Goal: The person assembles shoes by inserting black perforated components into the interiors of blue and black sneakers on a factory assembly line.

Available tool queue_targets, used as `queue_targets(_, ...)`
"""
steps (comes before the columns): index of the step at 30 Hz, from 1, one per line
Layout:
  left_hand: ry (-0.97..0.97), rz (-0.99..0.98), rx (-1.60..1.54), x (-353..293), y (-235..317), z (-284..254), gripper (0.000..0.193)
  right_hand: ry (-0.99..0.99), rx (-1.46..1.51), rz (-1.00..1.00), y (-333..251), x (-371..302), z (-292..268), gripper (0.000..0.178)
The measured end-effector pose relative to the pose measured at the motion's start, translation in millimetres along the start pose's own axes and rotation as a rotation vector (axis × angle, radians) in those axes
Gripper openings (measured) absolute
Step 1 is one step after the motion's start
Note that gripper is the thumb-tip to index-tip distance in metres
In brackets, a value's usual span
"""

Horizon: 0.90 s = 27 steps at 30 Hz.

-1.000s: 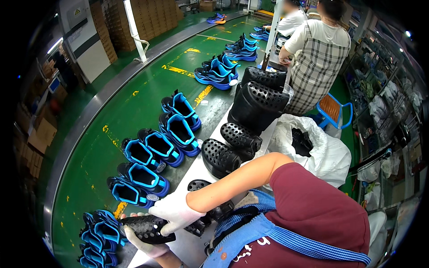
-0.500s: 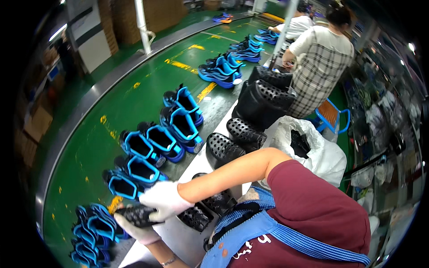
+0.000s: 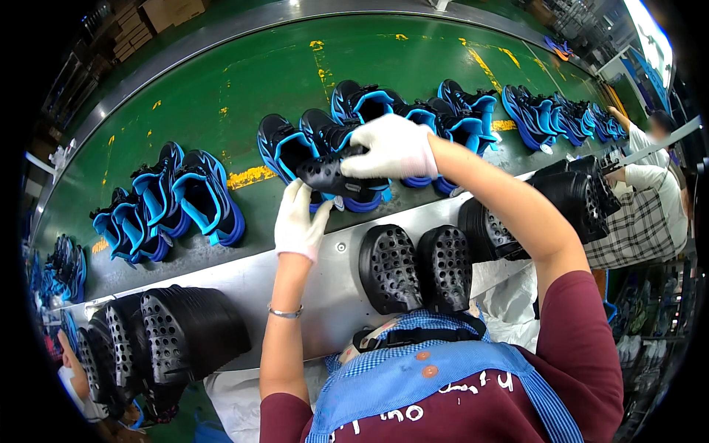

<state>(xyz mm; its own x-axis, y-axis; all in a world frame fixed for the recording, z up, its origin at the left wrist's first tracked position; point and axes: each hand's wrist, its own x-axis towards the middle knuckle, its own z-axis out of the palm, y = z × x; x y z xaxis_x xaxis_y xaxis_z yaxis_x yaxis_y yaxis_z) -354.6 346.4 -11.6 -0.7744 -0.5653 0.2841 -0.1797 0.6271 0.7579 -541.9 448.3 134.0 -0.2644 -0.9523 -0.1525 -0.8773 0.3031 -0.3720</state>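
Observation:
Above the black-and-blue sneakers (image 3: 284,151), my gloved right hand (image 3: 391,148) grips a black perforated shoe form (image 3: 323,175) from its right end. My gloved left hand (image 3: 299,221) is just below the form's other end, thumb and fingers apart. Whether its fingertips touch the form is hard to tell. Two more perforated forms, a left one (image 3: 391,269) and a right one (image 3: 447,266), stand side by side on the metal ledge (image 3: 325,295) near my apron. The right hand and form cover part of the sneakers behind them.
More sneakers stand in groups on the green conveyor belt (image 3: 273,66), left (image 3: 207,196) and right (image 3: 528,118). Nested black forms rest on the ledge at left (image 3: 199,332) and right (image 3: 569,199). A co-worker in a plaid apron (image 3: 650,225) is at far right. A white sack (image 3: 517,303) is beside me.
The view has swung round, and both hands are now ahead of me over the sneakers. My left hand, earlier around a black form, has spread its fingers; the right grips a form.

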Motion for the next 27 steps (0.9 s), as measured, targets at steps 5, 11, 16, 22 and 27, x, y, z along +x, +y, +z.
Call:
queue_targets(5,0.03,0.043,0.153,18.3,-7.9,15.4,0.028,-0.244,-0.089,0.124,-11.0,45.7,-25.7,0.062)
queue_targets(11,-0.073,-0.015,0.068,27.0,-11.0,9.5,0.026,-0.145,-0.289,0.055,-33.7,88.6,13.3,0.04)
queue_targets(16,-0.432,-0.429,0.24,52.9,10.7,-8.9,0.044,0.015,-0.348,0.073,-55.6,103.9,76.6,0.028)
queue_targets(22,-0.683,-0.401,0.335,71.0,-10.1,0.6,0.047,-0.114,-0.075,0.253,-42.6,130.7,88.9,0.026)
queue_targets(27,-0.701,-0.376,0.324,77.7,-13.1,4.5,0.047,-0.145,-0.012,0.258,-31.4,143.7,98.0,0.024)
